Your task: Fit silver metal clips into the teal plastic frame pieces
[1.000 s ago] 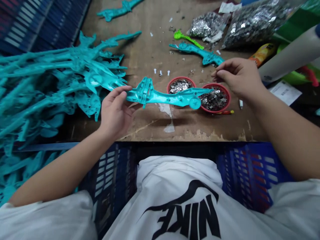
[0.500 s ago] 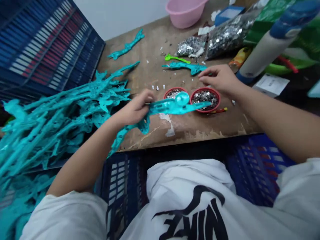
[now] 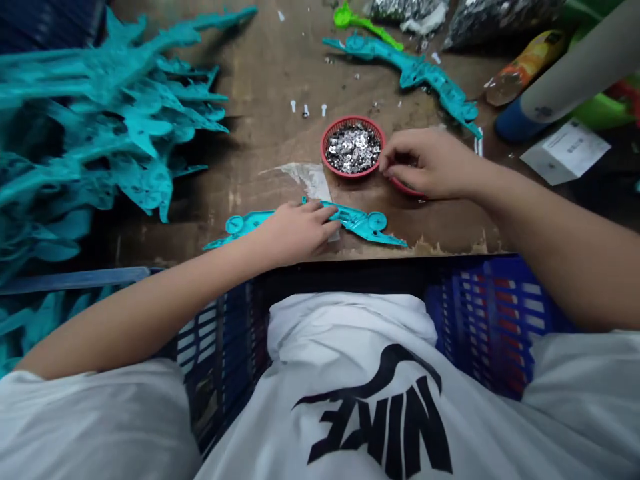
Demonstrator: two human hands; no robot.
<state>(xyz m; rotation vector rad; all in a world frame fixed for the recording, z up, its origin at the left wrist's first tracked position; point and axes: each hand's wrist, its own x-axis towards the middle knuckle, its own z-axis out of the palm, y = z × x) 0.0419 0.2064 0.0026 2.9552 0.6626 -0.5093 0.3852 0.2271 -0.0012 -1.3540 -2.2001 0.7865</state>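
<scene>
A long teal plastic part (image 3: 367, 225) lies flat near the table's front edge. My left hand (image 3: 298, 231) rests on its middle, fingers pressed down and holding it. My right hand (image 3: 429, 162) hovers over the right one of two small red dishes (image 3: 406, 188), fingers pinched together over the small silver pieces; whatever they hold is too small to make out. The left red dish (image 3: 353, 147), full of silver pieces, sits just left of that hand.
A big heap of teal plastic parts (image 3: 95, 127) fills the left. Another teal part (image 3: 415, 73) and a green one (image 3: 360, 19) lie at the back, near bags of silver pieces (image 3: 410, 8). A blue crate (image 3: 480, 313) sits by my lap. A white-and-blue tube (image 3: 565, 83) lies right.
My left hand has brought the teal part down from the air and laid it flat at the table's front edge. My right hand has dropped from above onto the right red dish.
</scene>
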